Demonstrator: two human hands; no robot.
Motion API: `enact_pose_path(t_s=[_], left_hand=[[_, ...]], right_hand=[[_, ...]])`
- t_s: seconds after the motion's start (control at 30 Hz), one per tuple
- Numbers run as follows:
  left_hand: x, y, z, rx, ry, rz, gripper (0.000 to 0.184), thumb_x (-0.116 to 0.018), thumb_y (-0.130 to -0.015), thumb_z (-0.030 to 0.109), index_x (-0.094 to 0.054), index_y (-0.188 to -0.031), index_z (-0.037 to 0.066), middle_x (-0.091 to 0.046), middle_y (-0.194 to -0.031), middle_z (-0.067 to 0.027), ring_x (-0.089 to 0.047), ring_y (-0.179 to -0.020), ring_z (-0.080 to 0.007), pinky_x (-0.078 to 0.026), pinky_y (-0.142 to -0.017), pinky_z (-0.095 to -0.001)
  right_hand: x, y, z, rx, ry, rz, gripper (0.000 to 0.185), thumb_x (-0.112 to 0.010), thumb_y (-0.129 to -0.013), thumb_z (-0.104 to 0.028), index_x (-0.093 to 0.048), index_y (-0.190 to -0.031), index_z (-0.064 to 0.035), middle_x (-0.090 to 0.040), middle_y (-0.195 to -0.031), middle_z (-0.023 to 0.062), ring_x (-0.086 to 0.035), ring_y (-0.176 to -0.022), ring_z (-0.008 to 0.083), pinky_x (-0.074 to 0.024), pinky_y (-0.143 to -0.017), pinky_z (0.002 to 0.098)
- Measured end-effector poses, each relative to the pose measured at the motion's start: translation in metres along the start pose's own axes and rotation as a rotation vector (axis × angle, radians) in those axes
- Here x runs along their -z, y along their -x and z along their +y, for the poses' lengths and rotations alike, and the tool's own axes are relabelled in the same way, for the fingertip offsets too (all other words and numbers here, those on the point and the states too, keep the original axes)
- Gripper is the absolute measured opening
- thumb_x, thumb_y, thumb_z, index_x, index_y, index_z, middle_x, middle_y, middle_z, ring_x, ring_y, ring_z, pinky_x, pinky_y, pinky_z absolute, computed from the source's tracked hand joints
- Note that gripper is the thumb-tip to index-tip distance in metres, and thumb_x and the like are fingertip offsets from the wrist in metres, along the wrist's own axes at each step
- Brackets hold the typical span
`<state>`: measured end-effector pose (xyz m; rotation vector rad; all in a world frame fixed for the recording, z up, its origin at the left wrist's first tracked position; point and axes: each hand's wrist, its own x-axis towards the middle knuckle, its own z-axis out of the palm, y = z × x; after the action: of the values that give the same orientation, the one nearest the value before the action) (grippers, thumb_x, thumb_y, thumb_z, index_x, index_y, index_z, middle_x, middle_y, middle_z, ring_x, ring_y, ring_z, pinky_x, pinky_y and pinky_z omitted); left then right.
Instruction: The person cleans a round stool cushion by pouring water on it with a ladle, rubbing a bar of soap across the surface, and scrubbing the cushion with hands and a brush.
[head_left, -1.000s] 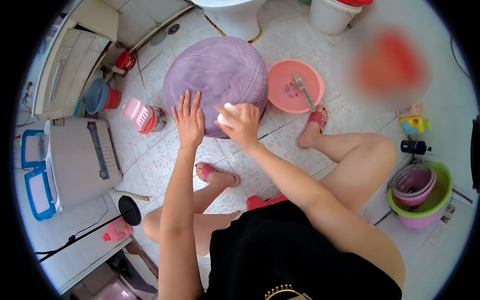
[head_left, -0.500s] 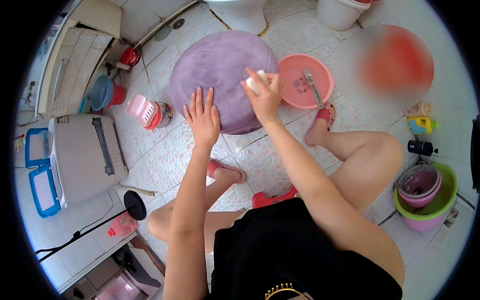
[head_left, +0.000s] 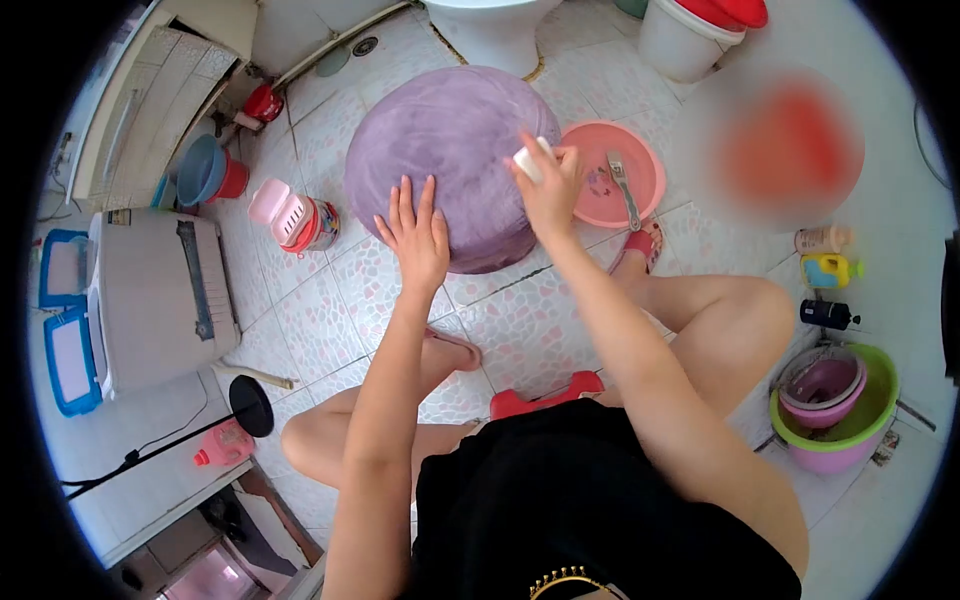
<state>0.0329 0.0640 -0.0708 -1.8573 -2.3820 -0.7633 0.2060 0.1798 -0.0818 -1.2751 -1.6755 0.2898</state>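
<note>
A large round purple cushion-like thing (head_left: 440, 130) rests on the tiled floor in front of me. My left hand (head_left: 418, 240) lies flat on its near side with the fingers spread. In my right hand (head_left: 551, 192) is a white block (head_left: 535, 160), perhaps soap, gripped at the purple thing's right edge. Just right of it stands a pink basin (head_left: 645, 175) with a brush (head_left: 622, 188) inside, its bristles light and its handle greyish.
An open pink soap box (head_left: 285, 212) sits on a small container at the left. Nested basins (head_left: 875, 400) and several bottles (head_left: 826, 270) line the right wall. A white bucket (head_left: 685, 45) stands at the back, near the toilet (head_left: 492, 30). A washing machine (head_left: 160, 300) is at the left.
My right hand has moved right and up with the white block, from the near middle of the purple surface to its right edge. My left hand stays flat. The view has shifted slightly.
</note>
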Motion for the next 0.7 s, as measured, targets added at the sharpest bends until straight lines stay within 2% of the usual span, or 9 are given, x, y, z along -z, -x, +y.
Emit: enact_pose_path(t_s=[0.13,0.23,0.33,0.43,0.53,0.57,0.67,0.7], left_hand=[[0.011,-0.002,-0.010,0.029,0.271,-0.046,0.047,-0.040,-0.100,0.024,-0.047,-0.146,0.018,-0.033,-0.158,-0.0082,-0.019,-0.150,-0.0287,0.001,-0.119,-0.0577],[0.020,-0.002,-0.018,0.064,0.599,-0.043,0.046,-0.039,-0.100,0.022,-0.049,-0.144,0.014,-0.040,-0.155,-0.0067,-0.020,-0.150,-0.0274,0.005,-0.120,-0.0543],[0.026,-0.002,-0.017,0.127,0.786,-0.019,0.046,-0.037,-0.100,0.021,-0.050,-0.142,0.009,-0.045,-0.152,-0.0073,-0.025,-0.149,-0.0274,-0.001,-0.122,-0.0476],[0.028,-0.001,-0.028,0.274,1.250,0.000,0.046,-0.037,-0.100,0.020,-0.045,-0.143,0.004,-0.043,-0.152,-0.0142,-0.031,-0.146,-0.0278,-0.013,-0.122,-0.0401],[0.036,0.007,-0.042,0.432,1.730,0.169,0.047,-0.037,-0.100,0.017,-0.039,-0.144,-0.001,-0.044,-0.149,-0.0231,-0.038,-0.142,-0.0293,-0.023,-0.120,-0.0364],[0.039,0.011,-0.047,0.457,1.852,0.272,0.047,-0.039,-0.099,0.016,-0.036,-0.142,-0.003,-0.046,-0.144,-0.0269,-0.040,-0.139,-0.0305,-0.027,-0.119,-0.0403],[0.033,0.029,-0.060,0.619,1.894,0.476,0.045,-0.042,-0.098,0.016,-0.039,-0.139,-0.002,-0.049,-0.140,-0.0270,-0.042,-0.138,-0.0307,-0.027,-0.120,-0.0421],[0.026,0.038,-0.061,0.568,1.871,0.462,0.043,-0.045,-0.098,0.018,-0.042,-0.137,0.001,-0.045,-0.146,-0.0231,-0.039,-0.139,-0.0295,-0.028,-0.118,-0.0440]], right_hand=[[0.005,0.033,-0.028,0.112,0.010,-0.033,0.054,-0.082,-0.075,-0.036,-0.067,-0.126,-0.0322,-0.047,-0.097,0.0062,-0.046,-0.093,0.0272,-0.0358,-0.086,0.0422],[0.008,0.050,-0.049,0.203,0.060,-0.084,0.054,-0.080,-0.075,-0.038,-0.066,-0.127,-0.0351,-0.049,-0.099,0.0051,-0.047,-0.097,0.0265,-0.0359,-0.086,0.0424],[0.006,0.066,-0.070,0.322,0.009,-0.176,0.053,-0.080,-0.075,-0.037,-0.066,-0.127,-0.0358,-0.051,-0.101,0.0054,-0.049,-0.097,0.0258,-0.0364,-0.087,0.0435],[-0.007,0.085,-0.091,0.486,-0.010,-0.228,0.056,-0.078,-0.075,-0.037,-0.064,-0.130,-0.0359,-0.053,-0.102,0.0054,-0.050,-0.096,0.0255,-0.0375,-0.086,0.0445],[-0.017,0.086,-0.108,0.584,0.027,-0.270,0.053,-0.079,-0.075,-0.036,-0.066,-0.126,-0.0364,-0.052,-0.100,0.0063,-0.051,-0.092,0.0251,-0.0382,-0.084,0.0414],[-0.019,0.083,-0.112,0.628,-0.005,-0.260,0.057,-0.077,-0.077,-0.035,-0.063,-0.132,-0.0327,-0.053,-0.101,0.0070,-0.051,-0.093,0.0254,-0.0394,-0.083,0.0411],[-0.024,0.076,-0.122,0.620,-0.046,-0.451,0.065,-0.077,-0.077,-0.034,-0.057,-0.138,-0.0221,-0.054,-0.102,0.0078,-0.052,-0.093,0.0268,-0.0409,-0.085,0.0414],[-0.027,0.072,-0.121,0.626,-0.043,-0.427,0.064,-0.077,-0.078,-0.034,-0.057,-0.136,-0.0184,-0.055,-0.104,0.0077,-0.052,-0.094,0.0272,-0.0411,-0.086,0.0416]])
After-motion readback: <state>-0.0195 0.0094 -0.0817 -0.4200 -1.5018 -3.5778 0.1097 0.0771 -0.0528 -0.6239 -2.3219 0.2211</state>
